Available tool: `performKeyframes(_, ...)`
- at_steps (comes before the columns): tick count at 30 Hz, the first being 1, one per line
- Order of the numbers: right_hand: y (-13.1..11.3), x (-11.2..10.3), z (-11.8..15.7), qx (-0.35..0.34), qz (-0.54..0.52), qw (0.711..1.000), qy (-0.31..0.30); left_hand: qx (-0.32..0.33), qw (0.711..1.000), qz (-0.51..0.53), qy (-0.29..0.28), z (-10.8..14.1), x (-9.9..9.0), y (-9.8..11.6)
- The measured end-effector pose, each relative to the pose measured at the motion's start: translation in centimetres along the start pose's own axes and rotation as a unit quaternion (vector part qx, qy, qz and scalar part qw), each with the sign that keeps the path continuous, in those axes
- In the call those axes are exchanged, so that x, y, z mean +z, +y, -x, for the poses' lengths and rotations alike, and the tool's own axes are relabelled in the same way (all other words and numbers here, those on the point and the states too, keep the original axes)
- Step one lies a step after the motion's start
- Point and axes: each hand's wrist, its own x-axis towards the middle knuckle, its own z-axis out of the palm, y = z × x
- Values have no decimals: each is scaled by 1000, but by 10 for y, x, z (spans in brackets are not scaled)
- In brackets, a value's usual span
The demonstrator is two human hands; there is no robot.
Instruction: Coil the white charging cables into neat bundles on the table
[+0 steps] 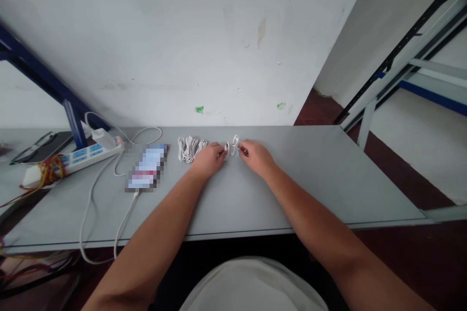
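My left hand (210, 157) rests low over the grey table, its fingers pinched on a small loop of white cable (226, 148). Facing it across a narrow gap, my right hand (256, 154) pinches another part of white cable (235, 144), which curls up beside the fingertips. Whether both parts belong to one cable I cannot tell. Just left of my left hand lie several coiled white cables (188, 149) in a row, the rightmost partly hidden behind that hand.
Left on the grey table (328, 180) lies a phone (146, 167) with a white charging cord plugged in. Beyond it sits a white power strip (85, 154) wrapped in yellow and red wire, with a charger (103, 139). A white wall (204, 43) rises behind; metal frames (368, 121) stand right.
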Motion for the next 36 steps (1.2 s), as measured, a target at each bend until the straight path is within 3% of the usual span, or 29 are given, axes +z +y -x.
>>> performKeyframes(8,1,-2,0,1,-18,1000,22,-3,999,38,9,-2,2,-5)
performKeyframes(12,2,-4,-1,-23,-35,999,-19,33,996,77,-7,-2,4,-10)
performKeyframes(16,1,-4,-1,-44,-37,996,-61,26,997,69,-15,-3,6,-12)
performKeyframes(22,-2,-4,0,-36,-53,995,-75,24,996,86,-18,-2,4,-9)
performKeyframes(31,2,0,1,81,-97,992,-26,-66,988,136,-23,0,2,-3)
performKeyframes(36,1,8,0,137,-160,977,-34,-105,983,148,-20,-1,2,2)
